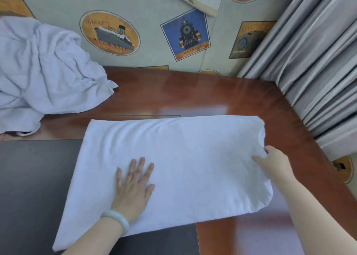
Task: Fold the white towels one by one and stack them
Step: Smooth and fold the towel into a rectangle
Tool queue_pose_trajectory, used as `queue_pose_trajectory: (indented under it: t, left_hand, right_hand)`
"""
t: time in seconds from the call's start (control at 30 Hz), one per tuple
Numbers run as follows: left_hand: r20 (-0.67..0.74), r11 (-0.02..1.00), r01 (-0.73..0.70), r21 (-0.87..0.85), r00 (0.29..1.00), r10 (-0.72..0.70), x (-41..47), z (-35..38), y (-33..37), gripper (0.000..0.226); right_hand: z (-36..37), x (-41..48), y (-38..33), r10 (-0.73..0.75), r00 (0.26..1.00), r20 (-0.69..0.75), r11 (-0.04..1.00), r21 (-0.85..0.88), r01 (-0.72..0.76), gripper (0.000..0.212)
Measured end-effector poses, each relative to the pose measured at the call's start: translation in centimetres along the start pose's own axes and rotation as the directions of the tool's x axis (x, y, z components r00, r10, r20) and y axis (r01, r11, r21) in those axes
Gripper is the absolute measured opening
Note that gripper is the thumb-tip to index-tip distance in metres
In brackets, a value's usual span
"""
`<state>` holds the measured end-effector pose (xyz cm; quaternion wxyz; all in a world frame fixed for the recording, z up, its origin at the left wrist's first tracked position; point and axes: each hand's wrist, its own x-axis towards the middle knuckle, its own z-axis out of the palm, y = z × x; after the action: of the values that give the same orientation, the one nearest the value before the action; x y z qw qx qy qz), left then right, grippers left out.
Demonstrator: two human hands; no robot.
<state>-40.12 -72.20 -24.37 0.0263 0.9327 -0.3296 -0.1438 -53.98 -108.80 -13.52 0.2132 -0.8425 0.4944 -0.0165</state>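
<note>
A white towel (pixel 183 158) lies flat on the desk as a long folded rectangle, running from lower left to upper right. My left hand (pixel 133 185) presses flat on its left half, fingers spread and straight. My right hand (pixel 274 162) pinches the towel's right edge, thumb on top and fingers tucked under the cloth, with that edge slightly lifted. A heap of crumpled white towels (pixel 38 69) sits at the far left of the desk.
The red-brown wooden desk (pixel 193 92) carries a dark grey mat (pixel 32 187) under the towel's left part. Grey curtains (pixel 318 71) hang along the right edge. A wall with ship and train pictures (pixel 154 34) stands behind.
</note>
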Motion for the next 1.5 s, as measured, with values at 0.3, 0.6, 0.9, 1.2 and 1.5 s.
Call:
queue_pose_trajectory:
  t: [0.3, 0.6, 0.9, 1.2, 1.5]
  left_hand:
    - [-0.127, 0.717, 0.022, -0.696, 0.98, -0.153, 0.9, -1.7, 1.1, 0.037]
    - [0.3, 0.223, 0.397, -0.89, 0.88, -0.368, 10.8, -5.9, 4.9, 0.057]
    - [0.197, 0.063, 0.207, -0.976, 0.971, -0.139, 17.4, -10.3, 7.9, 0.032]
    - [0.221, 0.484, 0.345, -0.804, 0.929, -0.295, 17.8, -7.8, 5.9, 0.064]
    - [-0.127, 0.972, -0.202, -0.124, 0.974, 0.186, 5.6, -0.5, 14.1, 0.069]
  right_hand:
    - [12.4, -16.0, -7.3, -0.682, 0.728, 0.061, 0.665, -0.361, 0.653, 0.057]
    - [12.8, -17.2, -3.9, -0.671, 0.708, 0.222, 0.717, -0.049, 0.695, 0.067]
    - [10.9, -16.2, -4.8, -0.723, 0.69, 0.025, 0.689, 0.104, 0.718, 0.05]
    - [9.4, -11.9, 1.5, -0.255, 0.967, -0.025, 0.962, 0.099, 0.256, 0.067]
    - [7.7, -11.5, 6.5, -0.313, 0.917, 0.248, 0.949, 0.105, 0.296, 0.097]
